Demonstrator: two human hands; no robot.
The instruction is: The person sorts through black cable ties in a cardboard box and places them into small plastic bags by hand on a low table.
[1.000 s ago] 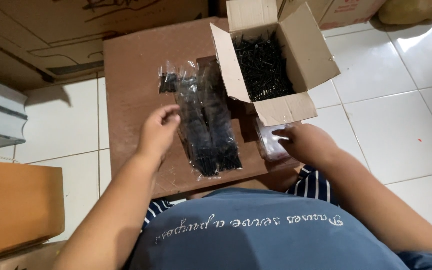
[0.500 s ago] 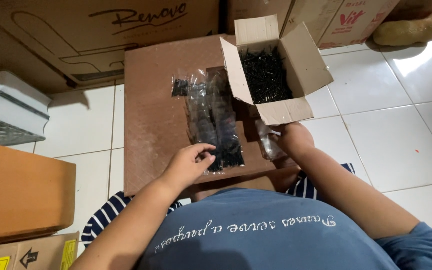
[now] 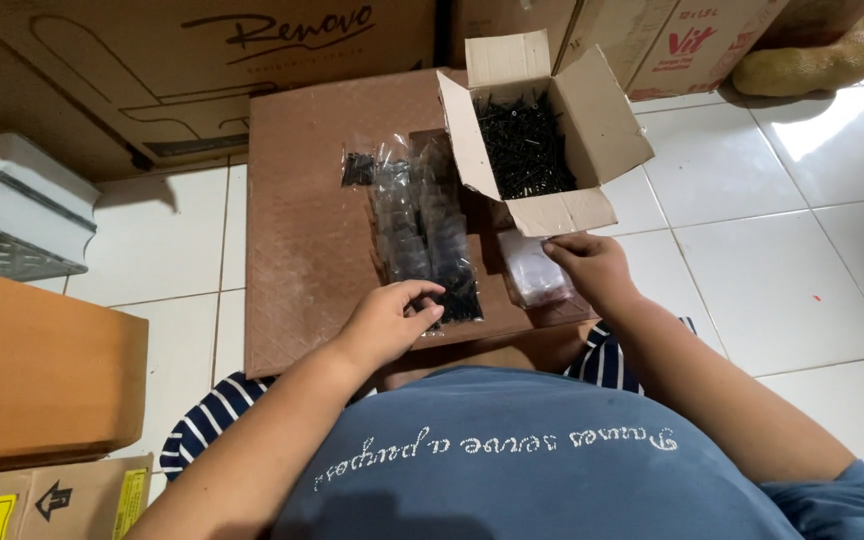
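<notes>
Head view, looking down over a seated person's lap onto a brown board laid on white floor tiles.

Change since the earlier frames: the left hand has come back from the middle of the row of small clear bags of black screws to the row's near end, at the board's front edge. The right hand has stayed close to the stack of empty clear bags, shifting only slightly. Read: one filled bag looks just laid at the end of the row, and the right hand is at the supply for the next.

Left hand: fingers curled loosely, thumb and forefinger near each other, tips touching the nearest filled bag. Whether anything is pinched between them I cannot tell.

Row of filled bags: overlapping, running from the board's far side toward the person, middle of the board.

Open cardboard box: flaps spread, loose black screws heaped inside, standing at the board's right far corner.

Right hand: fingers bent down, tips resting on the top of the empty-bag stack just below the box's front flap; not closed around it.
</notes>
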